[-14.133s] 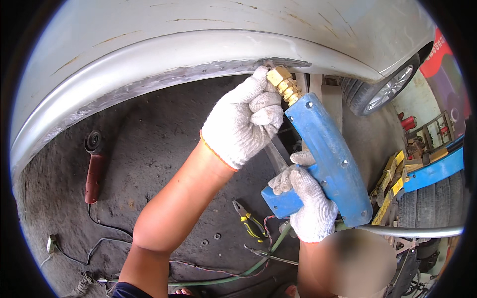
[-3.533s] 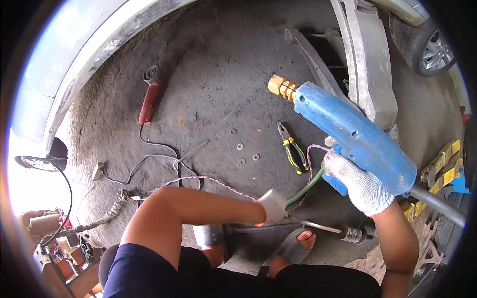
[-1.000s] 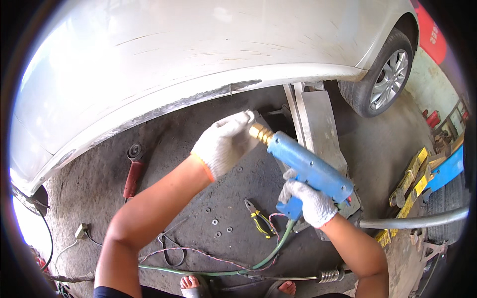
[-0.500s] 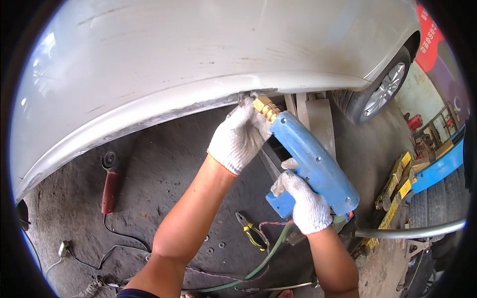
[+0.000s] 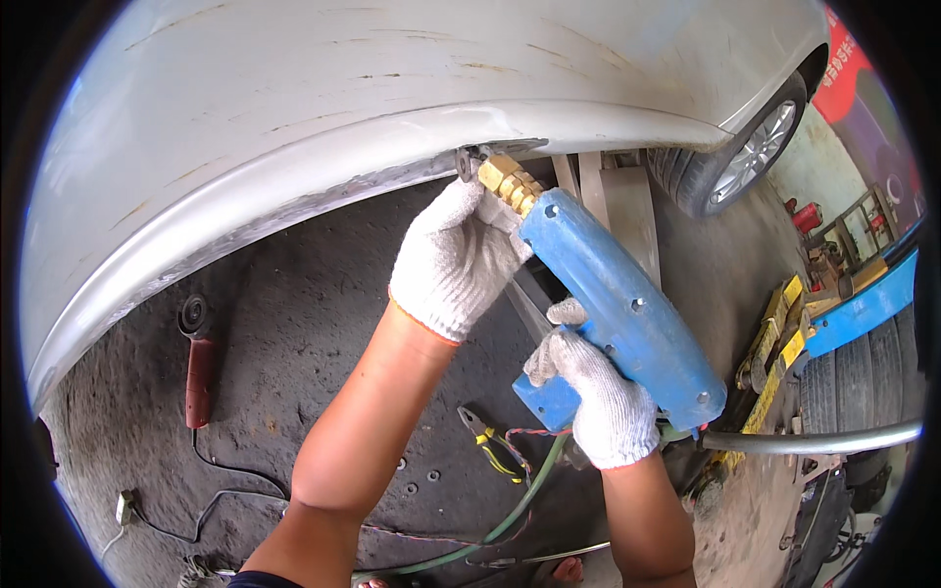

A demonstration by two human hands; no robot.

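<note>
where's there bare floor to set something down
The dark floor between the red angle grinder and the left forearm is free. Crowded: around the yellow-handled pliers, with green hose, red-white twisted wire and grey metal washers close by.

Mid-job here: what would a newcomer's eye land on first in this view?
Probably the big blue tool with its brass nose, right of centre in the grip of the right hand. Next, the bare grey strip along the bottom of the silver car, where the left hand pinches a small dark ring beside the nose. The red grinder lying on the dark floor at left stands out too.
</note>
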